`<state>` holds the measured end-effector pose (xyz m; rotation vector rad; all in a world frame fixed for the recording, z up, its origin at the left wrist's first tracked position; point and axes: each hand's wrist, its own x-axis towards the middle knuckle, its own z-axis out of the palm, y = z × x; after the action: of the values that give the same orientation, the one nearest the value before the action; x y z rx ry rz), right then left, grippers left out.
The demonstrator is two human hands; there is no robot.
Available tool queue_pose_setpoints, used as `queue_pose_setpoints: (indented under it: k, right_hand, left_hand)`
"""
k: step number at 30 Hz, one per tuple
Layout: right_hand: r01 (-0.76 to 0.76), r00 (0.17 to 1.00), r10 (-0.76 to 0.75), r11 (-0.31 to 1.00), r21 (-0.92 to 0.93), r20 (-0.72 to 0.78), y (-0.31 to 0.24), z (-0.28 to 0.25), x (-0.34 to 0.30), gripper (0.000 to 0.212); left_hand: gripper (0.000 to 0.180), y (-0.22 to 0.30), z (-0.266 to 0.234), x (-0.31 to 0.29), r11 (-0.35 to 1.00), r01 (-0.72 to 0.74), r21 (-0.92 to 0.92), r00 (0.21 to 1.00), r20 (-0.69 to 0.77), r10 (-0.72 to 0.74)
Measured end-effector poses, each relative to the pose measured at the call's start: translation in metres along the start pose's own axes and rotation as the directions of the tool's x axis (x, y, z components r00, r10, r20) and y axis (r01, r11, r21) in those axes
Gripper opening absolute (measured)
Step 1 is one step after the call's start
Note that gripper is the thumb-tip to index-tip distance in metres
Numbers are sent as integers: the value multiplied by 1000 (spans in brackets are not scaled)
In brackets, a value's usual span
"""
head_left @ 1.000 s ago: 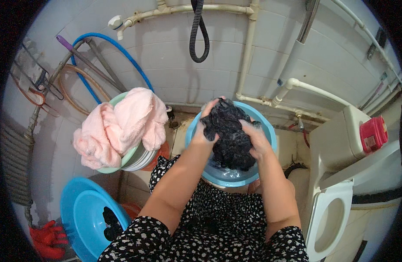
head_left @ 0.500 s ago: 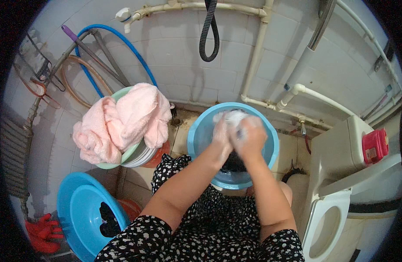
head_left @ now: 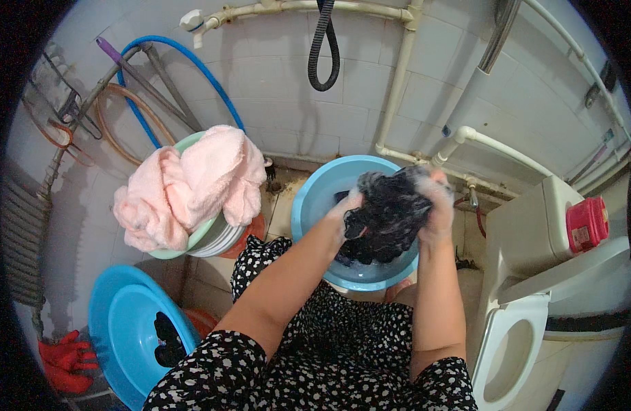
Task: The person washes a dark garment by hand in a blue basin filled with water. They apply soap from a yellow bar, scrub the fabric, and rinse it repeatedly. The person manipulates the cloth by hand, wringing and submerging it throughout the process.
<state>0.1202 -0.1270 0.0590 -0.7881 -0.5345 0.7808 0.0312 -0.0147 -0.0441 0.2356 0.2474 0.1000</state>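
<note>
Between my two hands a wet black cloth item [head_left: 390,209] is raised and spread over a light blue basin [head_left: 306,205], with suds clinging to it. My left hand [head_left: 348,209] grips its left side, fingers mostly behind the fabric. At the right side my soapy right hand [head_left: 436,209] has hold of it too, beyond the basin's right rim. The lower part of the dark fabric hangs into the basin, where cloudy water shows. I cannot make out what kind of garment it is.
Left of the basin, a pink fluffy fabric [head_left: 192,185] overflows a pale green tub. Nearer stands another blue basin [head_left: 110,329] holding a black item [head_left: 168,339], beside red gloves [head_left: 67,362]. A toilet [head_left: 510,342] is at right; pipes and a blue hose [head_left: 216,79] line the wall.
My hands, pressed together over white suds before, have moved apart. My right hand has gone right and the black cloth is lifted and spread between them.
</note>
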Motion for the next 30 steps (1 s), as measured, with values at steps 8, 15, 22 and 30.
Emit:
queue_pose_setpoints:
  k: [8,15,22,30]
  right_hand:
    - [192,981,-136,797,-572,141,-16,-15,4,77]
    - [502,812,-283,-106,-858,510,56,40,-40,16]
    - [112,955,-267,-65,-992,126,44,24,-4,33]
    - [-202,967,20,664,-720,-252,72,-58,39,42]
  left_hand:
    - [42,35,43,-10,987,-146,-59,967,202,155]
    - [21,6,33,-2,717,-684,130,719,283,635]
    - [14,-9,50,-16,562,-459,688,708,-99,699]
    - [18,-12,55,-15,875,-421,237,836,-274,476]
